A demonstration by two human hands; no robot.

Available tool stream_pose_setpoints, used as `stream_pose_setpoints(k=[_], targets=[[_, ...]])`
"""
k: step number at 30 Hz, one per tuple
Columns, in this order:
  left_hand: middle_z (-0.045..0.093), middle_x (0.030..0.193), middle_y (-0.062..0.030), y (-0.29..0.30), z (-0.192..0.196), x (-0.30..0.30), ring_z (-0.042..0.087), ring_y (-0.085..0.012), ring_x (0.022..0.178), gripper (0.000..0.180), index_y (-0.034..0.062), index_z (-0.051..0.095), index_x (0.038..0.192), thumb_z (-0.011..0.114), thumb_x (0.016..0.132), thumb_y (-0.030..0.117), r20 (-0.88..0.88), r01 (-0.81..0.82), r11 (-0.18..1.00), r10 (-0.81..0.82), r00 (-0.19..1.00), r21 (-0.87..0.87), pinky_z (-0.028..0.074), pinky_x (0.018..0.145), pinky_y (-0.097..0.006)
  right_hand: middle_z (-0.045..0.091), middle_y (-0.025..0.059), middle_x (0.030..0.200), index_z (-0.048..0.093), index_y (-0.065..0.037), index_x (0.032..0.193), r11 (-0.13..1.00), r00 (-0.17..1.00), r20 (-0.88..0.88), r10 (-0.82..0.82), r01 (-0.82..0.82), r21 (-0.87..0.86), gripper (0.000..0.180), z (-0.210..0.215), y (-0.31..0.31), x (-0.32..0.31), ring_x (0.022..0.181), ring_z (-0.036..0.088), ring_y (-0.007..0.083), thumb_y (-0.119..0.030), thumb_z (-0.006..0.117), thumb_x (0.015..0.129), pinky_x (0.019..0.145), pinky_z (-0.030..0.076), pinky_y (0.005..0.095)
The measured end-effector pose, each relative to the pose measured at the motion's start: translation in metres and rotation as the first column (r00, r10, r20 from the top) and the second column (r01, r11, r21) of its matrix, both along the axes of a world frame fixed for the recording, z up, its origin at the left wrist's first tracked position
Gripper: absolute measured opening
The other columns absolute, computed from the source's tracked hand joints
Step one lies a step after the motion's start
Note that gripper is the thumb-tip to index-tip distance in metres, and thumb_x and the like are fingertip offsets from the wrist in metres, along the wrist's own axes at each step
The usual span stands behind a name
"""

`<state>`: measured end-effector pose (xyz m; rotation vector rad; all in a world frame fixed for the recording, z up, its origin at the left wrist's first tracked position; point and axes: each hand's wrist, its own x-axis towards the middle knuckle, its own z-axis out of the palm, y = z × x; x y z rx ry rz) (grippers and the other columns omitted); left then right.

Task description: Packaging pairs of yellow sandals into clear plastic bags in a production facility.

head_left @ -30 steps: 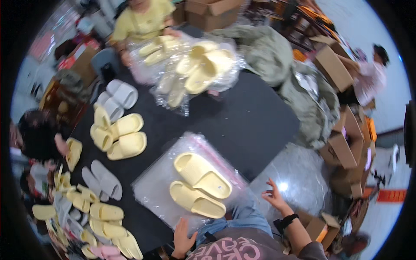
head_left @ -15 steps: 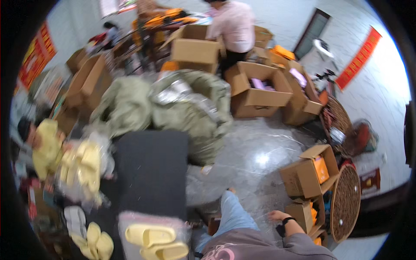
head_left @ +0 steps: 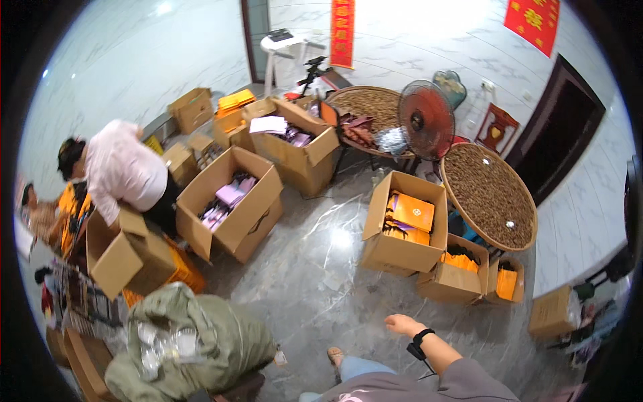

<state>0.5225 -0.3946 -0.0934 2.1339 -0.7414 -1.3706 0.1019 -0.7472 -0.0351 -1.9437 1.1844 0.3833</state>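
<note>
My right hand [head_left: 402,325] hangs in the air above the grey marble floor [head_left: 315,268], low in the view. It wears a black wristband and holds nothing, with the fingers loosely extended to the left. Below it are my knee in blue jeans [head_left: 362,367] and my foot in a sandal [head_left: 333,355]. The nearest thing is an open cardboard box of orange packets [head_left: 404,224], standing well beyond the hand. My left hand is out of view.
A person in a pink shirt [head_left: 124,171] bends over boxes at the left. Several open cardboard boxes ring the floor, one holding purple packets [head_left: 231,201]. Two round woven trays [head_left: 489,194] and a red fan [head_left: 426,119] stand at the back right. A green sack [head_left: 201,335] lies at lower left.
The view has swung away from the black table with yellow slippers to the floor and boxes. My right hand has left the bubble wrap; my left hand has dropped out of view.
</note>
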Motion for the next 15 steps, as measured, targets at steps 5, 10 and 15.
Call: stream_pose_setpoints(k=[5,10,15], targets=[[0.066,0.108,-0.0191,-0.108,-0.011,0.044,0.064,-0.0322,0.097,0.039,-0.0007,0.066,0.112,0.065,0.088,0.03,-0.066,0.06,0.997,-0.056,0.996,0.054,0.05,0.086,-0.041,0.064,0.017,0.123,0.062,-0.012,0.126,0.992,0.993,-0.106,-0.056,0.044,-0.116,0.039,0.001,-0.024,0.008,0.116,0.06,0.0363,-0.032,0.06,0.092,0.096,0.049,0.0461],[0.068,0.102,-0.0188,-0.165,-0.028,0.076,0.066,-0.0323,0.091,0.036,-0.0004,0.067,0.109,0.064,0.088,0.029,-0.136,0.035,0.989,-0.015,0.991,0.144,0.052,0.082,-0.041,0.063,0.0212,0.128,0.06,-0.01,0.133,0.988,0.995,0.023,-0.099,0.096,0.125,0.046,-0.01,-0.029,0.046,0.12,0.058,0.0374,-0.032,0.059,0.092,0.099,0.047,0.0469],[0.07,0.097,-0.0185,-0.165,-0.025,0.132,0.069,-0.0323,0.085,0.034,-0.0001,0.069,0.106,0.064,0.089,0.029,-0.181,0.038,0.946,0.022,0.983,0.323,0.054,0.078,-0.041,0.067,0.018,0.123,0.063,-0.006,0.128,0.943,0.953,-0.082,-0.292,0.301,0.142,0.046,-0.031,-0.077,0.057,0.115,0.064,0.0317,-0.031,0.065,0.089,0.098,0.049,0.0401]])
